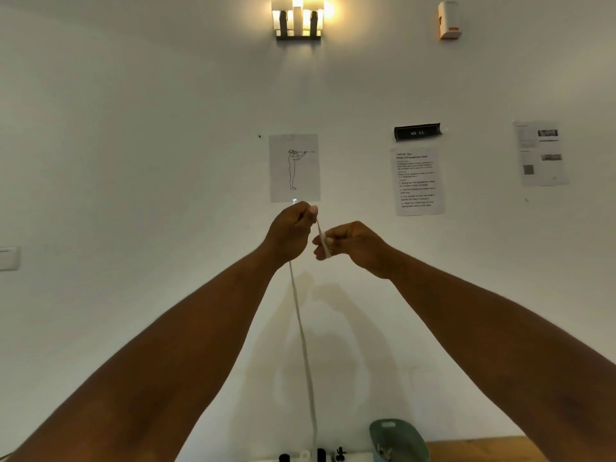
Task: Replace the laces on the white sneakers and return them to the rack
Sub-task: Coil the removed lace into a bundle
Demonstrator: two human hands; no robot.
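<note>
Near: green container [398,440] on the desk [483,448], small dark items beside it. Middle: I see a white lace [305,345] hanging from my left hand [290,233], fingers pinched on it; my right hand [353,246] pinches its upper end. Sneakers unseen. Far: wall sheets [294,167], lamp [297,16].

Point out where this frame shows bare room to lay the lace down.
Little surface shows. A bare strip of brown wooden tabletop lies right of the green pouch. Left of the pouch it is crowded with small dark items beneath the hanging white lace. Both hands, left and right, hold the lace raised.
</note>
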